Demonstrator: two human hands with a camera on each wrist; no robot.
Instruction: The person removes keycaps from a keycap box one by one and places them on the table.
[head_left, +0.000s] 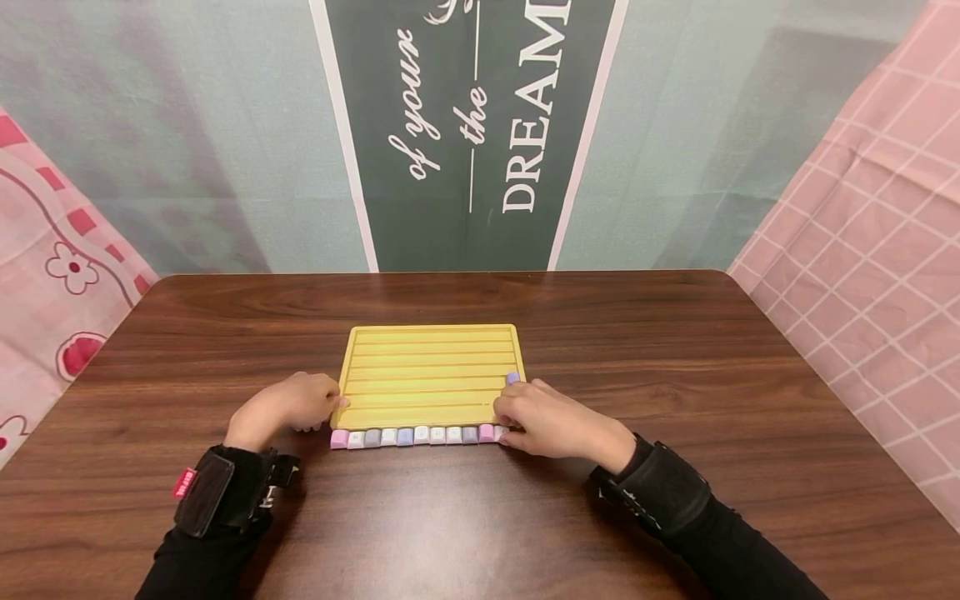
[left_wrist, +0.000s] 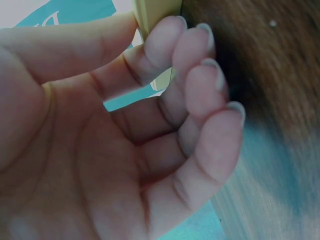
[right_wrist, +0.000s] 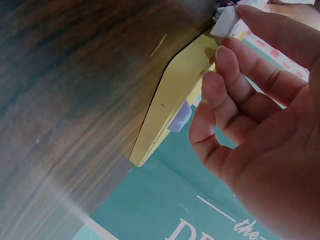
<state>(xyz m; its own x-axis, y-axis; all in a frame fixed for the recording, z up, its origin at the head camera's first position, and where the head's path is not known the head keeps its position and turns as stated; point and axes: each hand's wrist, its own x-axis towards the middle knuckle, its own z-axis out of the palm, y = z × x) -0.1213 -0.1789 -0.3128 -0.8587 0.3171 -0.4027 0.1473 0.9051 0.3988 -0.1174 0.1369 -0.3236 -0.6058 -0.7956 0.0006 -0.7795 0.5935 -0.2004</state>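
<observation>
A yellow ridged tray (head_left: pixel 431 372) lies on the table, with a row of keycaps (head_left: pixel 422 435) in pink, white, grey and lilac along its near edge. At the tray's left side, my left hand (head_left: pixel 296 402) pinches the rim between thumb and index finger; in the left wrist view the other fingers (left_wrist: pixel 200 90) are curled. My right hand (head_left: pixel 551 418) is at the near right corner. Its thumb and index finger pinch a white keycap (right_wrist: pixel 226 21) at the row's right end. A lilac keycap (head_left: pixel 512 377) sits at the tray's right edge, partly behind this hand.
The brown wooden table (head_left: pixel 465 517) extends around the tray. Behind it hangs a green cloth with white lettering (head_left: pixel 472 142). Pink patterned cloths hang at the left (head_left: pixel 60 275) and right (head_left: pixel 870 275). Both wrists wear black straps.
</observation>
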